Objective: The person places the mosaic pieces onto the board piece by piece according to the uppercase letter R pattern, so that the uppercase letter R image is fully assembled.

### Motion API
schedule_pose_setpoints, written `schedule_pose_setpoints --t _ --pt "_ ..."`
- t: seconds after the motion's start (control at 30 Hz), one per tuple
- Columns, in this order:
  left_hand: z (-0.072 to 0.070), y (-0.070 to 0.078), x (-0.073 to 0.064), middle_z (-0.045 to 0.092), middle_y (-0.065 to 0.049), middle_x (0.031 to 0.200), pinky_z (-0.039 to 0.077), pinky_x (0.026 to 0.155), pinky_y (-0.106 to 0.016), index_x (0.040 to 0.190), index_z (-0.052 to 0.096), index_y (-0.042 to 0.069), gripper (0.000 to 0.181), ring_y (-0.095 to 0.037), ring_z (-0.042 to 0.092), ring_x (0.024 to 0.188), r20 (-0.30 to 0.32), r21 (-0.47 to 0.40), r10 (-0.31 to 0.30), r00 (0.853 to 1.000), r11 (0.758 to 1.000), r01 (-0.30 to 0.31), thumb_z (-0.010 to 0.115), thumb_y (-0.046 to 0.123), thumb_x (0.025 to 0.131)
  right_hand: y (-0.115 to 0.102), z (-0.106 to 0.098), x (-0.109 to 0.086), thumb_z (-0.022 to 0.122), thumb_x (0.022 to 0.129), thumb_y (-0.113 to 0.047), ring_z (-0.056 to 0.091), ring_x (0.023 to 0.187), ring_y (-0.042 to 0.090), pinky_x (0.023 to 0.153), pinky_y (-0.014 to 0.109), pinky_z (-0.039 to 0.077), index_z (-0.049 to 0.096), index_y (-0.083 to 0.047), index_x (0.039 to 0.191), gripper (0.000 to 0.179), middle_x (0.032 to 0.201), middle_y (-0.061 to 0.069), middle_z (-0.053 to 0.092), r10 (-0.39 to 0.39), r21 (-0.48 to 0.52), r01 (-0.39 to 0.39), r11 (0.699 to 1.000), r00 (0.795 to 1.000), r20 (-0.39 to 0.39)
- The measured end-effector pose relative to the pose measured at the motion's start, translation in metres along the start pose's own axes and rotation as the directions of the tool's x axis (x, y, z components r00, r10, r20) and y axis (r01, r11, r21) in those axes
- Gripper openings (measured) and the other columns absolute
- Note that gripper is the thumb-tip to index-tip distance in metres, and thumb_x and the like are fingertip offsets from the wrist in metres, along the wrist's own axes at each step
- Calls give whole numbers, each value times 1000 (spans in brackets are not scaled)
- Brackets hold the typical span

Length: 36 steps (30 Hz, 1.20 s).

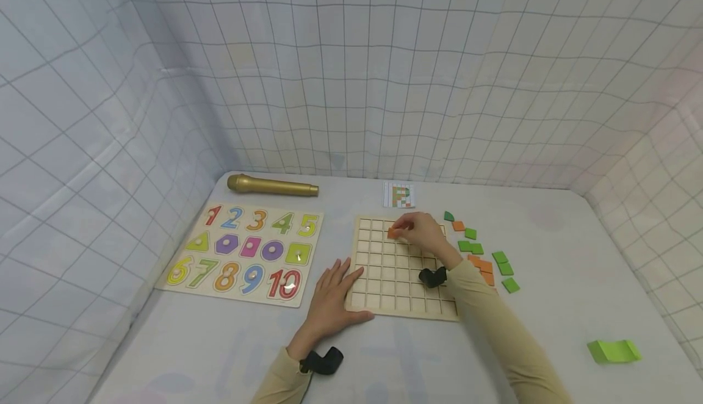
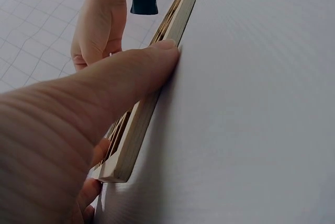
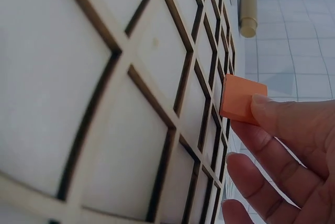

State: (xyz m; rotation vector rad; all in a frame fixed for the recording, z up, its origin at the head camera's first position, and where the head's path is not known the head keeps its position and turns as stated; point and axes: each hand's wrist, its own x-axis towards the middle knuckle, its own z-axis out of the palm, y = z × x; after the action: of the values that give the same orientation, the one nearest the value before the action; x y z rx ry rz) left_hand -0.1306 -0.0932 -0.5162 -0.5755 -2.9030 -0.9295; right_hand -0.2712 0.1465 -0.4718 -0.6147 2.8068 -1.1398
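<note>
A wooden grid board [image 1: 379,276] of square cells lies in front of the person. Between thumb and fingers, the right hand [image 1: 421,232] pinches an orange square tile [image 3: 242,98] over the board's upper part. In the right wrist view the tile's edge is right at the grid ridges. The left hand [image 1: 332,300] rests with spread fingers at the board's lower left corner, its thumb [image 2: 152,59] against the near edge. Beyond the board lies a small pattern card [image 1: 399,196] with a green and orange figure on a grid.
Several green tiles [image 1: 501,262] and orange tiles [image 1: 483,268] lie right of the board, with a rounded dark green piece [image 1: 449,215]. At left are a number puzzle [image 1: 247,257] and a gold microphone [image 1: 273,185]. A bright green block [image 1: 614,351] sits far right.
</note>
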Motion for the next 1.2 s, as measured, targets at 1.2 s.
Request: schedule_pose_setpoints --t 1.2 --pt "-3 1 0 27 -15 152 10 113 -47 141 46 13 87 -33 14 141 5 -10 14 1000 1000 -14 78 50 70 -8 7 0 67 90 -19 55 70 13 59 30 47 74 -10 98 14 87 -1 63 67 -101 -61 993 996 62"
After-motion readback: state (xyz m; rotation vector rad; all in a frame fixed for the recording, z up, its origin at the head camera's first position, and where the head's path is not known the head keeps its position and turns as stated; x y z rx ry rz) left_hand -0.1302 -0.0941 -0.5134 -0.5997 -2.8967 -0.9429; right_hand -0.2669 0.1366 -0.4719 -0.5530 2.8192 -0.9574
